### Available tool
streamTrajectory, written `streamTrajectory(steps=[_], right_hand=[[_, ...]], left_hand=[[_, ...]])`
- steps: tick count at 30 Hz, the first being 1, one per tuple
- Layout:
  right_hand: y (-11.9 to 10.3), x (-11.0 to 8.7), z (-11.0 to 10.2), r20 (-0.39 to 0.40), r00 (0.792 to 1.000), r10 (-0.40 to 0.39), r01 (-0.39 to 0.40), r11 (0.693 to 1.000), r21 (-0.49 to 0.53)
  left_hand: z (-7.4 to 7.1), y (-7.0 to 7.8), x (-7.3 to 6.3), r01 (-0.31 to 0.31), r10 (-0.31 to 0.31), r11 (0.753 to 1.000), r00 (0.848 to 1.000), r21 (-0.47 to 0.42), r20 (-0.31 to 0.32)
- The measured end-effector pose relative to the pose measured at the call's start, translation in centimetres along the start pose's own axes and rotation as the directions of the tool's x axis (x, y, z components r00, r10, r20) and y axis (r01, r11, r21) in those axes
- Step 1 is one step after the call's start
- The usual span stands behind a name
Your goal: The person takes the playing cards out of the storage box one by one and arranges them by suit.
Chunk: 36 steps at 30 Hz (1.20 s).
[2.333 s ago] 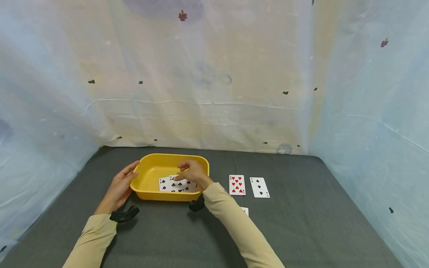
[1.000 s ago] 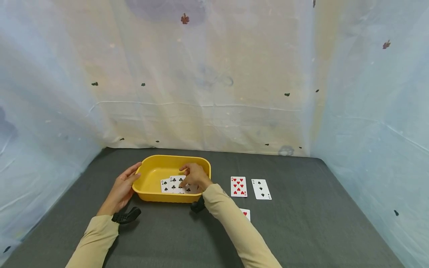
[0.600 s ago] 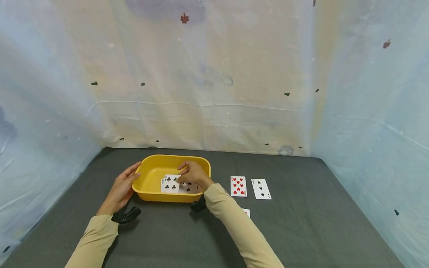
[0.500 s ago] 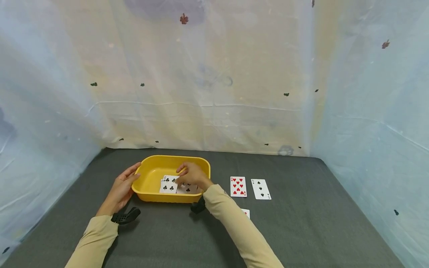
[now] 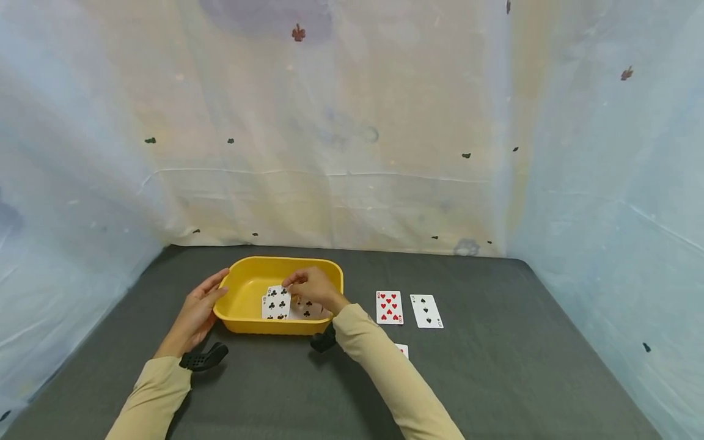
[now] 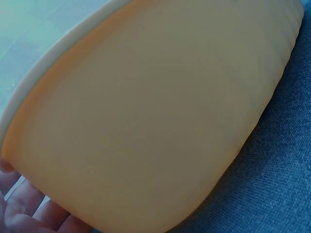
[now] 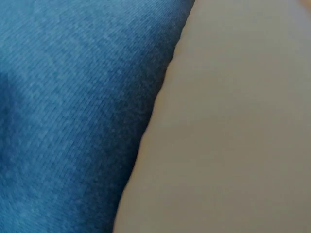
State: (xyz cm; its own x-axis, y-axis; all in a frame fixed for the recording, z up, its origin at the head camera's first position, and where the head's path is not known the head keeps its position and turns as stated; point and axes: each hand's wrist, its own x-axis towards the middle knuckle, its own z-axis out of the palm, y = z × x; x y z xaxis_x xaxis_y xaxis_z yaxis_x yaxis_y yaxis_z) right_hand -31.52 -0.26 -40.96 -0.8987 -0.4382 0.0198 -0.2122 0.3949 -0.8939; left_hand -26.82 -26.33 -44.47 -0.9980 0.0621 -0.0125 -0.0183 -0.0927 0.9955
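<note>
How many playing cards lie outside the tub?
3: eight of hearts right of the yellow tub, three of spades farther right, and a red-pipped card nearer the person, partly hidden by the right sleeve, which may cover more.

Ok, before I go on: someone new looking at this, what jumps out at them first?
Most likely the bright yellow tub, left of centre on the dark cloth, with the left hand at its left end. Next, the right hand, pinching a club card inside the tub. Then the red heart card, lying right of the tub beside a spade card.
</note>
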Motion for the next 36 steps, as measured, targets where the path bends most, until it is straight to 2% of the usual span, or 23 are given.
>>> streamTrajectory(steps=[9,17,25,36], right_hand=[[-0.2,-0.1,0.2,-0.073,0.997,-0.022,0.024,0.999,0.032],[-0.3,-0.2,-0.2,-0.16,0.987,-0.021,0.047,0.986,0.157],[-0.8,-0.6,-0.9,-0.13,0.99,0.057,-0.016,0.956,0.293],[-0.8,-0.9,-1.4,-0.089,0.995,0.043,-0.004,0.918,0.397]], left_hand=[[-0.2,-0.1,0.0,0.001,-0.001,1.0,1.0,-0.025,0.008],[-0.1,-0.3,0.1,0.007,-0.007,1.0,1.0,-0.017,0.0],[0.0,-0.2,0.0,-0.004,0.004,0.999,1.0,-0.033,0.008],[0.0,0.0,0.1,0.0,0.0,0.999,1.0,-0.041,0.0]])
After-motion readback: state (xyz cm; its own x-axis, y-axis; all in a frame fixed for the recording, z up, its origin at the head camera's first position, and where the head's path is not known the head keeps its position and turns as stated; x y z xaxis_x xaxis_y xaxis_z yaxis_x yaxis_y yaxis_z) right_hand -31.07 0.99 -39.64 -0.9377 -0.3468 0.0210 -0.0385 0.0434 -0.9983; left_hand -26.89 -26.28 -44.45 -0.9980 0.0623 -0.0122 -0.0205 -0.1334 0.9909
